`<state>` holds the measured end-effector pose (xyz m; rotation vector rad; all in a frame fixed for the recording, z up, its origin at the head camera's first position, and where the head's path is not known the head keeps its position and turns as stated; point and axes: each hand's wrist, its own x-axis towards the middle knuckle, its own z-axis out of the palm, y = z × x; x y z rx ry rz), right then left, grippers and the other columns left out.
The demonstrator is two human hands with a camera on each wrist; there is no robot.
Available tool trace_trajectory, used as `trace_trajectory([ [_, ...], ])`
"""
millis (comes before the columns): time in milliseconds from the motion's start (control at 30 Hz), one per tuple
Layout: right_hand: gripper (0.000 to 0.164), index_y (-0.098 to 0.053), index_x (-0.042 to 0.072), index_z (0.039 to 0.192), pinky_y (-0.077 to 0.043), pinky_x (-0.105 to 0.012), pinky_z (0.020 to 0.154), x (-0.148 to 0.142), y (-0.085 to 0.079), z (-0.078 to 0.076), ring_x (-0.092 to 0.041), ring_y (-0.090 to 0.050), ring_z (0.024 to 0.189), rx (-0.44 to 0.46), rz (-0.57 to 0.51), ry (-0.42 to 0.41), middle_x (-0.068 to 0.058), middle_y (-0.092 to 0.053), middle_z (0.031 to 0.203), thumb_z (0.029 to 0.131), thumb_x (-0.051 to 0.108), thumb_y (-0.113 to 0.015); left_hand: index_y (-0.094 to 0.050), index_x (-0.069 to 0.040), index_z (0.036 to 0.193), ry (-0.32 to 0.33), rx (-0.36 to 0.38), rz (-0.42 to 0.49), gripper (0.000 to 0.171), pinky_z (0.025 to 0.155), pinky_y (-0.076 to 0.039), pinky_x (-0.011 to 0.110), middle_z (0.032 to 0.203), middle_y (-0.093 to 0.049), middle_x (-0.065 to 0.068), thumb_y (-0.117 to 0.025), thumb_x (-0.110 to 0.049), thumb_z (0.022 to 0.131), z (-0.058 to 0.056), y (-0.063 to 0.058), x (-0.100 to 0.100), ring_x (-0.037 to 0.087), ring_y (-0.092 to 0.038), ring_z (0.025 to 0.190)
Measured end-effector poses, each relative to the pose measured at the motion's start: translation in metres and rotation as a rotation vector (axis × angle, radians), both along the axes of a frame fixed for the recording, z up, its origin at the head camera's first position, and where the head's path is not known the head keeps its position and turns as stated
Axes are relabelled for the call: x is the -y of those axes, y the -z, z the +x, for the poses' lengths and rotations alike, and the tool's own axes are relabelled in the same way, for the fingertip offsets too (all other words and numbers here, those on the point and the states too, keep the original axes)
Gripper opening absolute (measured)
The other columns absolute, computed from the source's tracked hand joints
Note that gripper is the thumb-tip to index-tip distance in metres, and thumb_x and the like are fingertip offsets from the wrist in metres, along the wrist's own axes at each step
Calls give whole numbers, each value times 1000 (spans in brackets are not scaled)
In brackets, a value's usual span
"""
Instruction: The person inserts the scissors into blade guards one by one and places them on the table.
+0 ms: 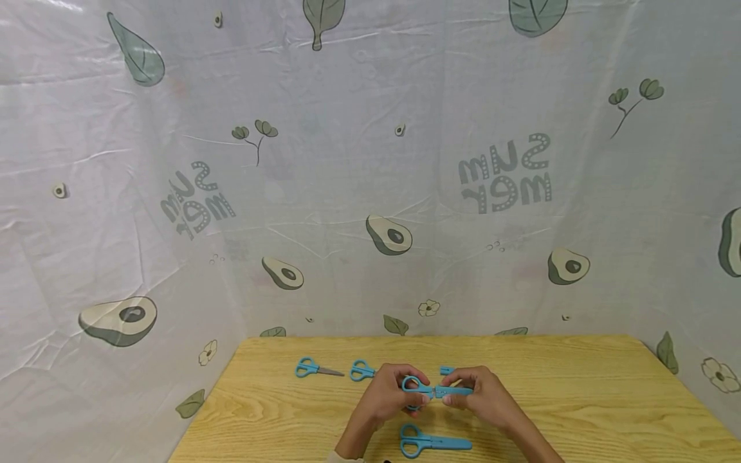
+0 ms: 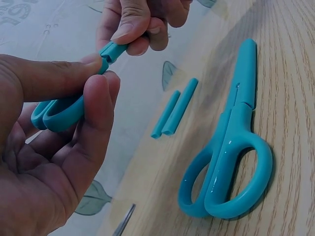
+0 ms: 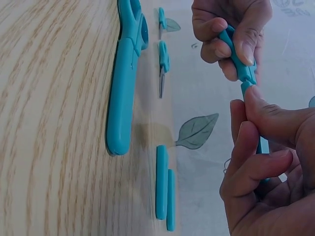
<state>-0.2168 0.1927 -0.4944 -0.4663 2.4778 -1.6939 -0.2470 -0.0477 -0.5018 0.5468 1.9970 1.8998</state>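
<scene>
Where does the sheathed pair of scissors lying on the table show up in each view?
Head: the sheathed scissors lie near the bottom edge, right of centre.
Left wrist: the sheathed scissors fill the right half, tip up.
Right wrist: upper left, tip down, handles partly cut off.
Shared landmark: the held scissors, gripped by the left hand.

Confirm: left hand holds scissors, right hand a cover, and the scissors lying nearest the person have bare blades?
No: the nearest scissors are covered, as the left wrist view shows. The left hand holds other scissors, the right hand a cover.
</scene>
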Motion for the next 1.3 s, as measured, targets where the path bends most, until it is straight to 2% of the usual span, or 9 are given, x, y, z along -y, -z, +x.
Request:
trace_trajectory([
  [267,27,-79,-1,114,-61,-36,76,1,2,-1,-24,-74,90,5,7,-5,-27,-73,129,92,13,-85,-76,7,112,4,7,3,23,56,-63,27,71,-71,1,-80,10,89,0,2,-1,13,-71,62],
  [400,27,-78,-2,115,-62,-34,72,2,7,-3,-24,-75,87,4,12,-41,-19,-79,111,94,14,-83,-75,6,115,15,11,-11,26,56,-63,26,73,-71,1,-80,8,90,-2,4,3,13,-71,62],
  [533,28,-76,-3,117,-60,-32,65,3,11,-5,-25,-73,78,35,9,-69,-18,-80,93,95,13,-82,-74,4,118,19,25,-38,29,59,-65,30,75,-72,1,-80,7,90,-3,7,6,14,-72,64],
  [733,29,-75,-4,120,-53,-28,58,2,11,-7,-15,-65,68,77,-9,-81,-17,-78,87,97,13,-80,-73,4,121,22,46,-53,30,60,-66,33,77,-73,1,-81,5,91,-4,6,7,15,-75,69],
  [867,30,-74,-3,122,-41,-20,49,1,10,-7,-8,-49,54,109,-29,-93,-11,-76,80,99,14,-78,-74,3,120,22,56,-55,30,59,-65,30,78,-75,1,-81,4,91,-4,5,7,14,-74,67],
  [967,30,-74,-3,123,-36,-18,47,0,9,-7,-6,-41,50,123,-33,-98,-8,-74,77,100,15,-77,-74,2,120,19,58,-51,29,58,-65,29,78,-76,2,-81,4,91,-4,6,7,14,-73,66],
  [1300,34,-73,-4,125,-39,-20,50,-1,7,-4,-11,-53,62,141,-5,-92,-9,-75,87,100,18,-77,-73,5,122,20,77,-49,30,59,-64,27,82,-80,7,-80,5,92,-5,9,9,16,-76,71],
])
